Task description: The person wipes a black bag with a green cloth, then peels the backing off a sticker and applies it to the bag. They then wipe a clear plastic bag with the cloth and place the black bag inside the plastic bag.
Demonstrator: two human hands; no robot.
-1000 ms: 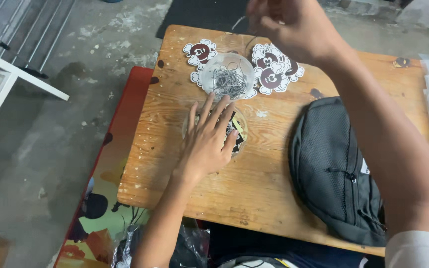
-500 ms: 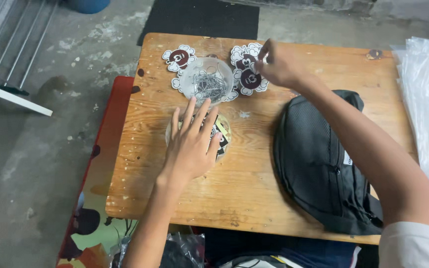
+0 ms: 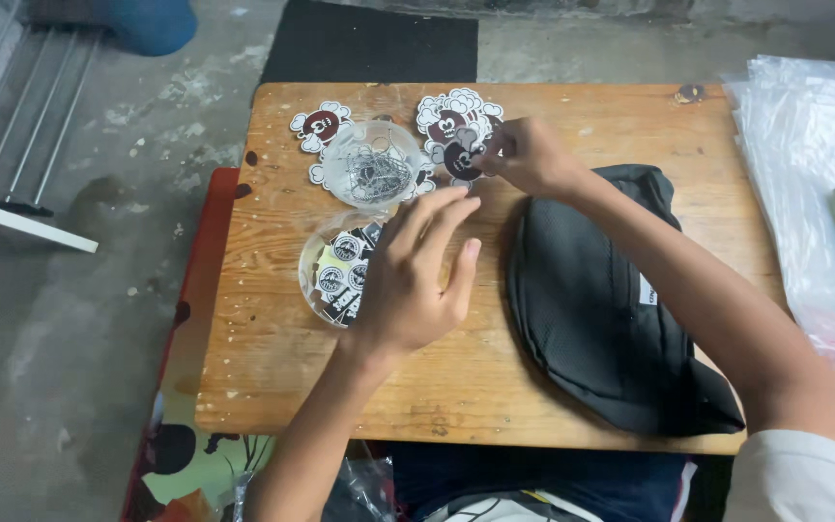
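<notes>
Both hands work over a small wooden bench (image 3: 273,387), seen from above. Left hand (image 3: 413,280) lies flat with fingers spread wide, palm down on the right half of a shallow clear dish (image 3: 326,275) of small black-and-white round stickers, apparently steadying it against sliding; it grips nothing. Right hand (image 3: 526,155) reaches past that dish, toward the far edge of the bench, its fingertips pinched narrow on the edge of a cloud-shaped sticker (image 3: 458,159), dark red and black with a white border. That sticker belongs to a loose fan of similar stickers (image 3: 451,111) lying flat, likely spread so that one can be picked off at a time.

Just beyond the dish of round stickers, touching it, stands a second clear dish (image 3: 371,164) of thin wire clips, set partly on top of more cloud-shaped stickers (image 3: 319,124). Right of the dish of round stickers, beneath the right forearm, lies a black mesh bag (image 3: 601,319), flat. Clear plastic bags (image 3: 804,145) are stacked farther right, off the bench edge.
</notes>
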